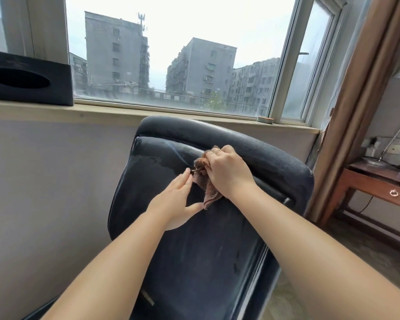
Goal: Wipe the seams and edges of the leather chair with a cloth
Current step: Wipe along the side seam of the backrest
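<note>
A dark blue leather chair faces me below the window, its backrest worn and streaked with damp. My right hand grips a bunched brown cloth and presses it against the seam under the padded headrest. My left hand lies with straight fingers on the backrest just left of the cloth, its fingertips touching a corner of the cloth. Part of the cloth hangs below my right wrist.
A black tissue box stands on the windowsill at the left. A small round tin sits on the sill at the right. A brown curtain and a wooden desk with a lamp stand to the right.
</note>
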{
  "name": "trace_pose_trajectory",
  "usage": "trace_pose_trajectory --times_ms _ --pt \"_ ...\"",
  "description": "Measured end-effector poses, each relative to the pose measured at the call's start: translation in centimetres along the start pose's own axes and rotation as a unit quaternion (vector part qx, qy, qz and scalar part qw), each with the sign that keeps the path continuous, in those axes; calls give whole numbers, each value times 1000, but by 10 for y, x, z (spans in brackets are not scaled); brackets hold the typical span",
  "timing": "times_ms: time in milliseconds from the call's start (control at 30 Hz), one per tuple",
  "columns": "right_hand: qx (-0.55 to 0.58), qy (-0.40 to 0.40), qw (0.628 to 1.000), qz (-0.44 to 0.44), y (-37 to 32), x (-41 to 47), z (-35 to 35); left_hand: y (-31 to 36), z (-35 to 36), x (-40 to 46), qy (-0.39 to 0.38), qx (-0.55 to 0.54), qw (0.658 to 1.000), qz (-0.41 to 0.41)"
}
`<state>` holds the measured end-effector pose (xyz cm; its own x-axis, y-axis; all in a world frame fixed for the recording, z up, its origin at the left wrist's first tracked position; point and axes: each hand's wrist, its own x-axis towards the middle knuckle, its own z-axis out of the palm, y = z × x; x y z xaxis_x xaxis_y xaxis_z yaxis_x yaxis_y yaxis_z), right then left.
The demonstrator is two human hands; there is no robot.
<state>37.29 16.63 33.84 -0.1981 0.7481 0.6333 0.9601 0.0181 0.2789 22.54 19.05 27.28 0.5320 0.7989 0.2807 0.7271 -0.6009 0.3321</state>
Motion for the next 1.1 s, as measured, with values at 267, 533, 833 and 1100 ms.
trace_pose_trajectory --times_ms 267,533,833,1100 --pt "-69 27 996 41 19 -62 -39 42 -11 -28 -76 90 993 -25" --pt "-158 9 987 1 28 -126 -63 81 -4 -83 -124 104 987 -5" --pt "-91 -23 995 -9 -1 -199 -64 99 5 -133 -138 122 983 -16" --pt "-11 18 996 -82 -34 -222 -54 82 9 -168 -144 128 980 -56"
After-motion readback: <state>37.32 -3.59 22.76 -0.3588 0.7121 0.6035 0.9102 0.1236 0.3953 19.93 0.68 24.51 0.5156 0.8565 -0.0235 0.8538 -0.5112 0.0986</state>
